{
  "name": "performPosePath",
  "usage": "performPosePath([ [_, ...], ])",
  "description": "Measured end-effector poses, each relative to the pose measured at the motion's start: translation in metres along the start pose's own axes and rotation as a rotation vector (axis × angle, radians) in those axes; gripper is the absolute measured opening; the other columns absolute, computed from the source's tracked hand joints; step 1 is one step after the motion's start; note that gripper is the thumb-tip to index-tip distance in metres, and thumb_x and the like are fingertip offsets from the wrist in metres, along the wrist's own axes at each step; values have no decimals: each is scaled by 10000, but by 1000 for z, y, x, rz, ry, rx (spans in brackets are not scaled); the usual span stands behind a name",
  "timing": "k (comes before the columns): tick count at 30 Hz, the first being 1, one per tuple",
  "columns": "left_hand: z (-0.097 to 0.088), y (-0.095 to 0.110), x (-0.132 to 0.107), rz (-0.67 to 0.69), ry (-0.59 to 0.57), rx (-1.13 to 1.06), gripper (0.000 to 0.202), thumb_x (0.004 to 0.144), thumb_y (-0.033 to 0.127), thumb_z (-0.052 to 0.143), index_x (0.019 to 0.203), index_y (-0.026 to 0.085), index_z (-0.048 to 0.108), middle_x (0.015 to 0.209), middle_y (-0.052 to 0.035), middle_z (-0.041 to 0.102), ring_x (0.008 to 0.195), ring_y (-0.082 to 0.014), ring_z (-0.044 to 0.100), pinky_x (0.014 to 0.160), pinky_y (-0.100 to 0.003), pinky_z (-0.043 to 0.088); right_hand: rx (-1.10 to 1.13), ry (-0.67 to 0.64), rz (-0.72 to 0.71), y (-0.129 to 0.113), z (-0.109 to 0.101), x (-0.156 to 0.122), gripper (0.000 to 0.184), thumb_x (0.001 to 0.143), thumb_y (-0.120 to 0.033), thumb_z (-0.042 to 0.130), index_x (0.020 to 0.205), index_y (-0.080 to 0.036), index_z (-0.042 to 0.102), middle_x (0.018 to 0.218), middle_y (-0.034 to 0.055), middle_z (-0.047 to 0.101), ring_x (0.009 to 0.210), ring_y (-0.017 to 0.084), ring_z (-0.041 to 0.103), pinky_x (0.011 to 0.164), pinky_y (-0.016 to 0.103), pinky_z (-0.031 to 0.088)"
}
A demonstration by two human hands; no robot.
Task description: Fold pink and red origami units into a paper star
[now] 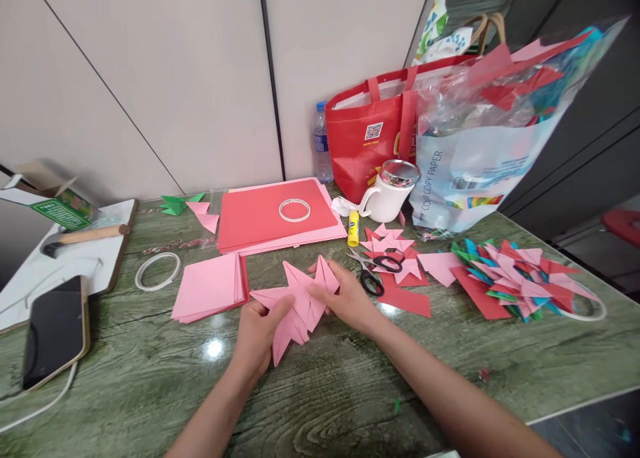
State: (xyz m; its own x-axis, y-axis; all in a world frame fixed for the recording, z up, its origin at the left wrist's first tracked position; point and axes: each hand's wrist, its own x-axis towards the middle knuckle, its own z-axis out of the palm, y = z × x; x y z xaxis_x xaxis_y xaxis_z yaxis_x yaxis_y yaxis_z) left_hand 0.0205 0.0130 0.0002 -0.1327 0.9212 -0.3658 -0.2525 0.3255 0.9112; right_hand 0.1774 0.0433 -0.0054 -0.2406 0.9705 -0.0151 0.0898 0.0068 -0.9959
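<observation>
A pink folded paper star (300, 294) with several points is held between both hands, just above the green table. My left hand (260, 331) pinches its left side, thumb on top and fingers beneath. On the upper right side, my right hand (347, 295) grips the star the same way, its fingertips partly hidden behind the paper. A stack of pink paper squares (207, 288), with red ones under it, lies left of my hands. Black-handled scissors (375, 268) and pink and red folded pieces (390, 241) lie to the right.
Behind my hands are large red sheets (270, 211) with a tape roll (295, 201) on them, a glue stick (353, 228) and a white mug (390, 191). A red bag (360, 151) and paper-filled plastic bag (460, 158) stand beyond. A phone (55, 331) and hammer (85, 238) sit left.
</observation>
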Motion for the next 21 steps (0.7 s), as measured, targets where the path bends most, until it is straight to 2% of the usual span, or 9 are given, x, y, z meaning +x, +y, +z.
performPosePath([
  [10, -1, -2, 2, -10, -2, 13, 292, 504, 321, 811, 680, 105, 725, 669, -85, 726, 601, -196, 644, 558, -267, 501, -16, 32, 9, 5, 2, 0, 247, 732, -288, 610, 937, -199, 504, 669, -52, 506, 438, 81, 437, 421, 219, 393],
  [17, -3, -3, 3, 29, 16, 38, 278, 506, 312, 808, 664, 101, 719, 665, -80, 725, 589, -183, 633, 551, -256, 492, 8, -10, 22, 2, 2, -1, 254, 745, -300, 603, 950, -196, 494, 659, -54, 500, 430, 77, 438, 408, 209, 384],
  [21, -3, -3, 1, 44, 27, 71, 275, 510, 316, 804, 658, 101, 718, 697, -87, 731, 592, -186, 633, 543, -256, 488, -62, -9, -16, -1, 0, -1, 239, 740, -275, 603, 946, -191, 514, 710, -40, 510, 474, 76, 434, 431, 200, 379],
])
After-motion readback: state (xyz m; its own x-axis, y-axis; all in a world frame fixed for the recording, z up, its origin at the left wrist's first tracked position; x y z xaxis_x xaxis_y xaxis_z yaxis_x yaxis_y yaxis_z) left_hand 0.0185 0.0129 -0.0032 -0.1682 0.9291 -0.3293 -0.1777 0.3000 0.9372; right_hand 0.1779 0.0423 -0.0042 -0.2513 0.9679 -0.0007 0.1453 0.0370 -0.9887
